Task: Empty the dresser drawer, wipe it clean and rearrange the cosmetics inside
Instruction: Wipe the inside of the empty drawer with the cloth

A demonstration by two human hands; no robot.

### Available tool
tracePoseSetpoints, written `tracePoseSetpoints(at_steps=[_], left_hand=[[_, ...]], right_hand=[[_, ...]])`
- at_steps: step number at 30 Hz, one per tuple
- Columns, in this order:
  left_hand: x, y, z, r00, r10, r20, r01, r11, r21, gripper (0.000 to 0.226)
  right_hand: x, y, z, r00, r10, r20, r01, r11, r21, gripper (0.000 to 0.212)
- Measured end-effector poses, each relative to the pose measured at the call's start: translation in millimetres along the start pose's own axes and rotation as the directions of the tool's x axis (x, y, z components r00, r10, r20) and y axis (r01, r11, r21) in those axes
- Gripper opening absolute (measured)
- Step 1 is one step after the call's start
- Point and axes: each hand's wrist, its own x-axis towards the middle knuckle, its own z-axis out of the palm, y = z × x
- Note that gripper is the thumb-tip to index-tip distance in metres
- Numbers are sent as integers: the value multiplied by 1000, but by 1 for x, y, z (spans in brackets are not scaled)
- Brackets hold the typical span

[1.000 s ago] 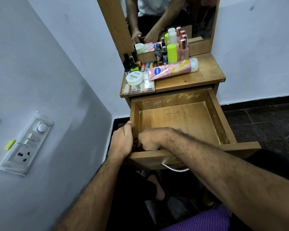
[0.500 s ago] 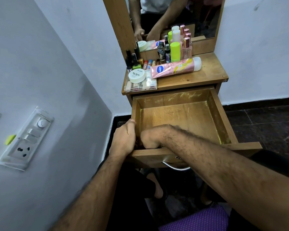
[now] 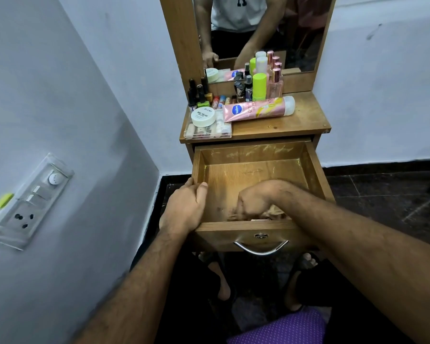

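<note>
The wooden dresser drawer (image 3: 313, 170) is pulled out, its scratched floor bare of cosmetics. My left hand (image 3: 184, 207) grips the drawer's left wall near the front corner. Inside the drawer, at the front, my right hand (image 3: 252, 202) is curled round a crumpled tan cloth (image 3: 274, 211) pressed on the drawer floor; most of the cloth is hidden. On the dresser top (image 3: 305, 117) lie a pink lotion tube (image 3: 258, 109), a white nail-polish jar (image 3: 202, 116) on a clear box (image 3: 209, 131), and several small bottles (image 3: 258, 86).
A mirror (image 3: 263, 28) rises behind the dresser top. The grey wall on the left carries a switch panel (image 3: 27, 202). A metal handle (image 3: 261, 248) hangs on the drawer front. My feet and a purple stool (image 3: 276, 328) are below, on a dark floor.
My right hand with the cloth has slid right along the drawer's front, from the left corner toward the middle. My left hand keeps its grip on the left wall.
</note>
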Motion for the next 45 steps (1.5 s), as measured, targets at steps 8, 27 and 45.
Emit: tracePoseSetpoints(at_steps=[8, 27, 45], left_hand=[[-3, 0, 2, 967, 214, 140, -243, 939, 242, 47], [-19, 6, 13, 904, 182, 387, -350, 836, 423, 94], [-17, 5, 8, 918, 144, 370, -270, 909, 318, 96]], right_hand=[[-38, 27, 9, 992, 53, -113, -24, 968, 250, 31], [-88, 41, 6, 941, 332, -69, -329, 943, 47, 41], [-62, 35, 2, 863, 482, -149, -498, 766, -406, 16]])
